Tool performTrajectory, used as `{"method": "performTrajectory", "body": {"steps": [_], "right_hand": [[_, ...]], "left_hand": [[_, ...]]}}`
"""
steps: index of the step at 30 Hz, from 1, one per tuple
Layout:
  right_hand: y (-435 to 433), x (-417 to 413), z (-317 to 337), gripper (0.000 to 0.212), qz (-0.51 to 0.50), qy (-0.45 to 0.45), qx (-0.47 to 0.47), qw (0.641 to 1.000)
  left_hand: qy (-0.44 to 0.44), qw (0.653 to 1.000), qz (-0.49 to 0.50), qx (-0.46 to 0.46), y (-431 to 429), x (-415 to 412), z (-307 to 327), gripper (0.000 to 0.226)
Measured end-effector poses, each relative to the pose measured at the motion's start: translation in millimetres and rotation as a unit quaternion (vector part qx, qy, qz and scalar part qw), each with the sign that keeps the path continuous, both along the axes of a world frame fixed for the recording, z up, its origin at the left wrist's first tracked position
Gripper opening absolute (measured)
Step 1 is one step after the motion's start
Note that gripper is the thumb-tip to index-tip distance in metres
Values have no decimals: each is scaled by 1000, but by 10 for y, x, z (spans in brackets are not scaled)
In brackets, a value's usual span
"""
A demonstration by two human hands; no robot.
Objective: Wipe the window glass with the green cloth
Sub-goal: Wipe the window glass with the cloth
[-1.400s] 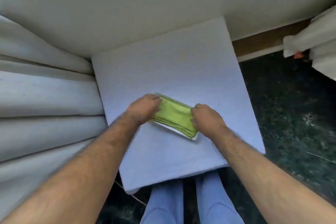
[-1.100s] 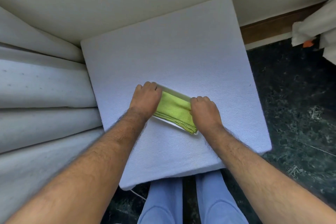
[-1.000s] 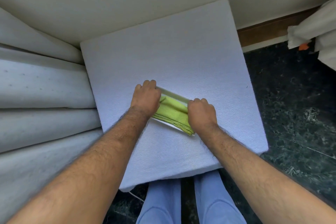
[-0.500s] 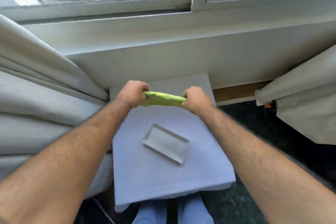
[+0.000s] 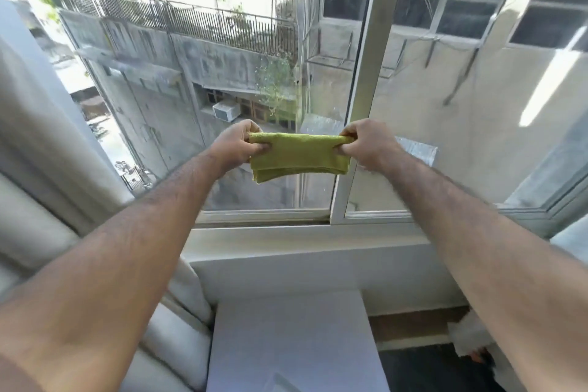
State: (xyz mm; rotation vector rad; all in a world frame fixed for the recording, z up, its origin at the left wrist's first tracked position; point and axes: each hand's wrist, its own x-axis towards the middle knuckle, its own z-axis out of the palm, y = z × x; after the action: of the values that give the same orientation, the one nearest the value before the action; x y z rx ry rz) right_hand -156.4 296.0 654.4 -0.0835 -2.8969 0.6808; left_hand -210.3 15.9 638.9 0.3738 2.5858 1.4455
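Note:
The folded green cloth hangs stretched between both hands in front of the window glass. My left hand pinches its left end and my right hand pinches its right end. The cloth is held at chest height, near the lower part of the pane and just left of the white vertical window frame. I cannot tell whether the cloth touches the glass. A second pane lies to the right of the frame.
A white window sill runs below the glass. Pale curtains hang at the left, with more curtain fabric at the right edge. A white foam-topped stand sits below, with a corner of the small tray on it.
Both hands lifted the green cloth off the small tray and raised it up in front of the window. The view tilted up from the stand to the glass.

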Motion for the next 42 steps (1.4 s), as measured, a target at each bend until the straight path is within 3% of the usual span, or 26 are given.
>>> {"method": "performTrajectory", "body": {"steps": [6, 13, 18, 21, 25, 30, 33, 37, 39, 40, 42], "right_hand": [[-87, -196, 1346, 26, 22, 115, -33, 993], [-319, -227, 2587, 24, 28, 247, -66, 966], [-520, -247, 3128, 23, 53, 303, -79, 948], [-507, -314, 3210, 39, 52, 358, -18, 932], [-184, -524, 3203, 79, -40, 485, 129, 864], [10, -906, 3118, 104, -98, 459, 96, 878], [66, -1086, 3036, 107, -103, 480, 111, 864], [167, -1275, 2964, 102, -114, 526, 139, 831], [206, -1341, 2943, 100, -111, 543, 146, 820], [216, -1370, 2934, 99, -110, 551, 146, 814], [217, -1416, 2919, 98, -114, 566, 142, 804]], "left_hand": [[94, 994, 19, 53, -103, -74, 1403, 17], [197, 969, 63, 131, -274, 1, 2650, 33], [270, 933, 125, 202, -377, 46, 3225, 34], [305, 915, 145, 220, -472, 20, 3439, 42], [399, 896, 166, 103, -620, -91, 3625, 32], [474, 860, 178, -62, -696, -387, 3723, 34], [514, 826, 205, -109, -664, -577, 3760, 33], [580, 709, 339, -214, -625, -779, 3744, 21], [607, 667, 371, -222, -596, -859, 3680, 14], [620, 661, 369, -209, -583, -897, 3649, 12], [629, 682, 341, -153, -553, -970, 3566, 10]]}}
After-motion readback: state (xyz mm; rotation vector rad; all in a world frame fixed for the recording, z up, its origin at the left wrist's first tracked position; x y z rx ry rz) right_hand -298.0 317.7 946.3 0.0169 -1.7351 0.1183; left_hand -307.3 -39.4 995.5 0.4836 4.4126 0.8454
